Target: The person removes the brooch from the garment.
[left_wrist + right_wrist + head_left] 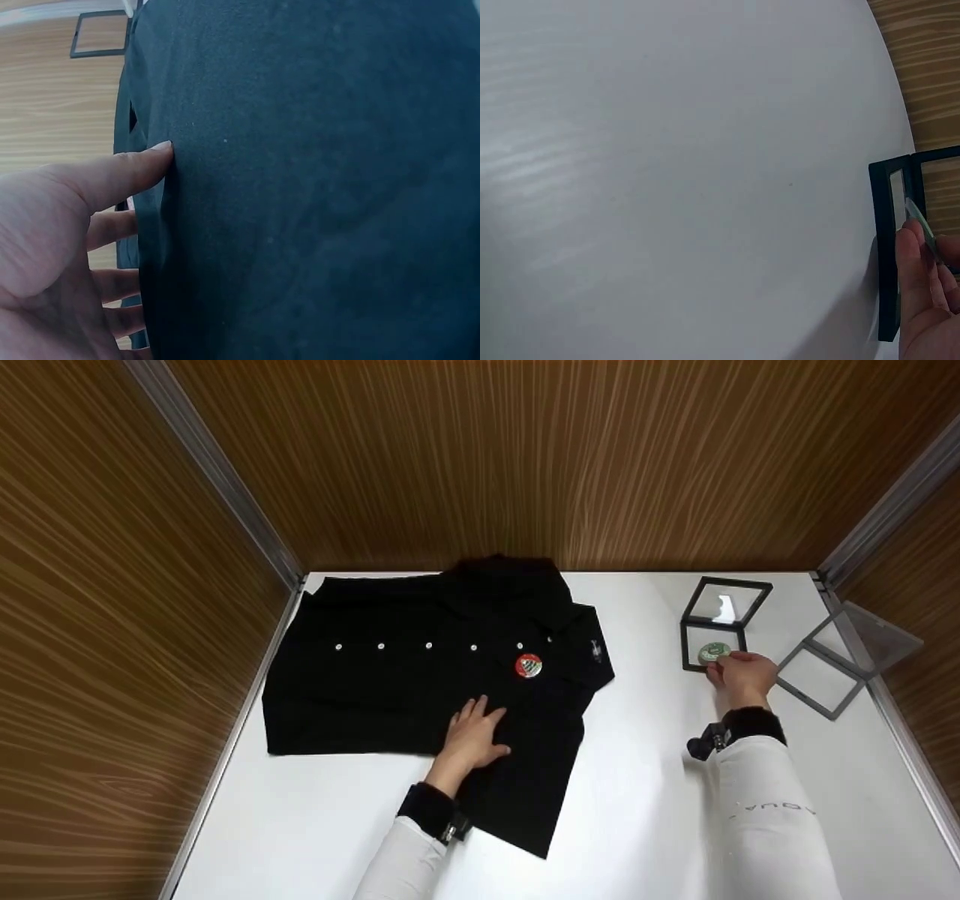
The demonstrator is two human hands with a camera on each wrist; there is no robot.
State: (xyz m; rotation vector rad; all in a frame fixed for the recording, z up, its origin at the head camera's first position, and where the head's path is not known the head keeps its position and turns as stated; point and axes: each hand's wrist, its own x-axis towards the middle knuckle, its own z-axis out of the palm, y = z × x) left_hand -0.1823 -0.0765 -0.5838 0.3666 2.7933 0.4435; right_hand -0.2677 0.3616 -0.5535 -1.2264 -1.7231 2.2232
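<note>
A black short-sleeved shirt (390, 682) with white buttons lies spread on the table, its collar toward the right. Pinned-looking on its chest is a round red badge (528, 665) with a tree-like picture. My left hand (471, 739) rests on the shirt below that badge, fingers spread; in the left wrist view its thumb (139, 174) touches the dark cloth. Over at the right, my right hand (746, 675) pinches a round green badge (713, 652) by its edge, at the lower half of an opened black display frame (684, 646). The right wrist view shows the badge (921, 219) edge-on between fingertips and thumb.
An opened grey display frame (844, 709) lies right of my right hand, one half leaning at the side wall. Wood-grain panels (525, 465) enclose the white table (645, 795) at the back and both sides.
</note>
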